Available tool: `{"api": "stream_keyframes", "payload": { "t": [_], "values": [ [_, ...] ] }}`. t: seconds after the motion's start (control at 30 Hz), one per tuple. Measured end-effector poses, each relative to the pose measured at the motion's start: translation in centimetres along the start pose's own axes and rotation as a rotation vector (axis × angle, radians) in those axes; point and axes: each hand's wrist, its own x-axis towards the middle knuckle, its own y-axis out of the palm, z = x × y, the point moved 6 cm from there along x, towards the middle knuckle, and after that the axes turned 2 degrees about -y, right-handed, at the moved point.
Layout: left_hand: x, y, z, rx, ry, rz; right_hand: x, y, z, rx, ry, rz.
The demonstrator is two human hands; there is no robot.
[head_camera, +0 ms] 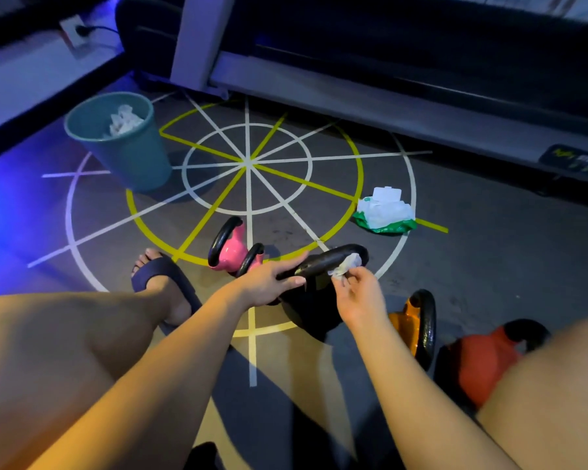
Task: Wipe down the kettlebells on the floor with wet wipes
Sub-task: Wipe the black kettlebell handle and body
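Observation:
A black kettlebell (314, 310) stands on the floor between my knees. My left hand (272, 279) lies on the left end of its handle, fingers stretched along the bar. My right hand (360, 296) pinches a crumpled white wet wipe (347, 264) against the right part of the handle. Two pink kettlebells (233, 251) stand just beyond my left hand. An orange kettlebell (413, 325) and a red kettlebell (482, 361) stand to the right. The green and white wipe pack (386, 213) lies open on the floor, further out to the right.
A teal waste bin (129, 154) with used wipes inside stands at the far left on the taped floor circle. A treadmill frame (353, 96) runs along the back. My sandalled left foot (165, 279) rests beside the pink kettlebells.

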Motion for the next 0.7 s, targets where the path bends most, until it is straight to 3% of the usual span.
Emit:
{"api": "stream_keyframes", "payload": {
  "t": [0.07,0.13,0.2,0.33,0.53,0.7],
  "values": [
    [0.1,0.0,0.2,-0.037,-0.025,0.008,-0.5,0.1,0.3,-0.093,-0.078,0.067],
    [0.1,0.0,0.3,-0.218,-0.122,0.053,-0.9,0.7,0.3,-0.188,-0.159,0.113],
    [0.1,-0.1,0.3,-0.41,-0.227,0.093,-1.0,0.9,-0.3,-0.129,-0.104,0.165],
    [1.1,-0.4,0.3,-0.372,-0.194,0.044,-0.4,0.5,-1.6,-0.172,-0.123,0.182],
    [1.3,-1.3,0.3,-0.502,-0.167,-0.012,-1.3,1.4,-5.7,-0.349,-0.073,0.277],
    [1.8,-1.4,0.8,-0.515,-0.2,-0.005,-1.4,0.9,-6.2,-0.676,-0.13,0.338]
  ]
}}
